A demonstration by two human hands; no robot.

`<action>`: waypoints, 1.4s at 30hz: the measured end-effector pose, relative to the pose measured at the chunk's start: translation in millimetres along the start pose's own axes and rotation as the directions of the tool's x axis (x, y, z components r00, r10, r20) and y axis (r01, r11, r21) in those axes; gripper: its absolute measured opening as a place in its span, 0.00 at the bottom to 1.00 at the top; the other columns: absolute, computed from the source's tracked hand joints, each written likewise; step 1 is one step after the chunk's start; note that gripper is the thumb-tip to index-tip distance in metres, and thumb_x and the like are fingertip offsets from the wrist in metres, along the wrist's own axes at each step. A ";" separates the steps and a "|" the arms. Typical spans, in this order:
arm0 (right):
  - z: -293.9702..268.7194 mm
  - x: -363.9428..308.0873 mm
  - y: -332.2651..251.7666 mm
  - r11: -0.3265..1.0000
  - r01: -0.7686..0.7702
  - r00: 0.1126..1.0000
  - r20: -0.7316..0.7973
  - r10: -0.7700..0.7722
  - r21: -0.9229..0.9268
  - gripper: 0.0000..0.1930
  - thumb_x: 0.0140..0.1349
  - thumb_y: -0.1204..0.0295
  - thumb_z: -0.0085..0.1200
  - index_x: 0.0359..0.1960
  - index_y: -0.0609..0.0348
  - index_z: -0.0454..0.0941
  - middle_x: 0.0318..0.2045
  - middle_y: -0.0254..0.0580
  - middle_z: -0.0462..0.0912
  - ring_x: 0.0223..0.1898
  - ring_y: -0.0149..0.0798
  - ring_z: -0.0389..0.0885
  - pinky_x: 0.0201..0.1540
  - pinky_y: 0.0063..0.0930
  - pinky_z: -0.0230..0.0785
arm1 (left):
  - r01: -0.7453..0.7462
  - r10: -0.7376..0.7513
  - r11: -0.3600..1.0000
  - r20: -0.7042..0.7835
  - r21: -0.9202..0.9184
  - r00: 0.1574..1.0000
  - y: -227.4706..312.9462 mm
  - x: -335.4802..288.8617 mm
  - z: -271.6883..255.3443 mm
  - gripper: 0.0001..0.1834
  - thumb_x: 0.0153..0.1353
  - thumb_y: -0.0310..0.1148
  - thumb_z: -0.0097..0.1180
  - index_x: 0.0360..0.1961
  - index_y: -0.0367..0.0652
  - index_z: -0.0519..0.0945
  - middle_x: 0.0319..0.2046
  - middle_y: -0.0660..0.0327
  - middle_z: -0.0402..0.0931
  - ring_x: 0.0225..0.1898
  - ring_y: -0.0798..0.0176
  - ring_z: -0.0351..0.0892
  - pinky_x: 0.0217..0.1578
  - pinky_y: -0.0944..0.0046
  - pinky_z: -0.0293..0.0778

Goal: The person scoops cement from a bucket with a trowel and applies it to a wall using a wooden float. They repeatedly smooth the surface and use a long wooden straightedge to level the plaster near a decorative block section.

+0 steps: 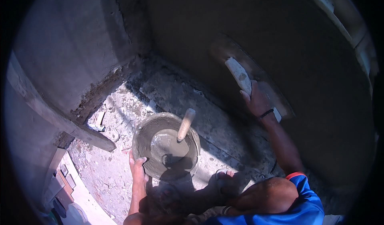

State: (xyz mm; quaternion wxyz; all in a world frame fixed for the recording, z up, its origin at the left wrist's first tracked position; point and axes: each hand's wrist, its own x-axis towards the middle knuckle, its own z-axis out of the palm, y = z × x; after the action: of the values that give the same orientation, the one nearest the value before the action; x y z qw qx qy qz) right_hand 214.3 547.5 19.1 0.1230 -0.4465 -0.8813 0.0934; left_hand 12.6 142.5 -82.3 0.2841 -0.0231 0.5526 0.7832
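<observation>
Bare knee [276, 191], lower right of bucket [141, 139]. Left hand [137, 168]: gripping bucket rim. Right hand [259, 99]: clasped round float [239, 74], upper right of bucket, against wall [320, 85]. Wall: seemingly mostly coated. Remaining: mortar [160, 142] in bucket; smoothing apparently unfinished.

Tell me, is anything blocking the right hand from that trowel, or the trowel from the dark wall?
Nothing visible: the right hand grips the trowel, whose blade appears to lie against the dark wall. The bucket, held by the left hand, sits off to the left.
</observation>
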 end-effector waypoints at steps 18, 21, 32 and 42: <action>17.3 -29.6 52.3 0.999 0.030 1.000 0.010 -0.030 -0.018 0.30 0.63 0.51 0.51 0.57 0.61 0.59 0.35 0.67 0.80 0.38 0.68 0.78 0.41 0.58 0.69 | 0.018 -0.019 0.999 0.029 0.041 0.999 -1.9 3.3 -8.5 0.42 0.45 0.19 0.47 0.66 0.38 0.54 0.53 0.50 0.68 0.52 0.54 0.71 0.54 0.57 0.69; 2.4 1.8 4.1 0.997 0.047 0.996 -0.079 -0.042 0.061 0.29 0.63 0.53 0.52 0.55 0.62 0.61 0.36 0.67 0.79 0.39 0.68 0.78 0.41 0.57 0.69 | 0.003 -0.004 1.000 0.059 0.018 0.998 -0.4 4.9 -5.0 0.41 0.44 0.18 0.47 0.65 0.38 0.55 0.52 0.50 0.69 0.52 0.54 0.71 0.54 0.57 0.69; -57.8 -56.4 49.1 1.000 -0.018 0.993 -0.114 0.017 -0.012 0.24 0.63 0.58 0.52 0.52 0.63 0.63 0.39 0.68 0.77 0.42 0.67 0.76 0.41 0.55 0.68 | 0.007 -0.006 0.998 0.032 -0.056 0.999 1.3 -3.6 -3.1 0.40 0.43 0.23 0.51 0.62 0.39 0.59 0.48 0.50 0.70 0.48 0.53 0.74 0.49 0.57 0.74; -28.7 -48.2 59.5 0.976 0.052 0.983 -0.182 -0.013 0.209 0.27 0.64 0.55 0.51 0.55 0.63 0.61 0.40 0.68 0.78 0.44 0.68 0.76 0.43 0.52 0.68 | -0.016 0.033 0.994 0.161 -0.106 0.986 -3.8 5.4 -16.8 0.38 0.45 0.25 0.56 0.61 0.37 0.60 0.49 0.50 0.70 0.49 0.55 0.74 0.53 0.60 0.72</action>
State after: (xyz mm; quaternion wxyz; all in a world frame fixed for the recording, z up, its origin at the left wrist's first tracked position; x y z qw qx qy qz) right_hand 295.9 544.8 23.7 0.2506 -0.4229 -0.8587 0.1447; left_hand 5.3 130.9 -93.9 0.3172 0.0328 0.4862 0.8136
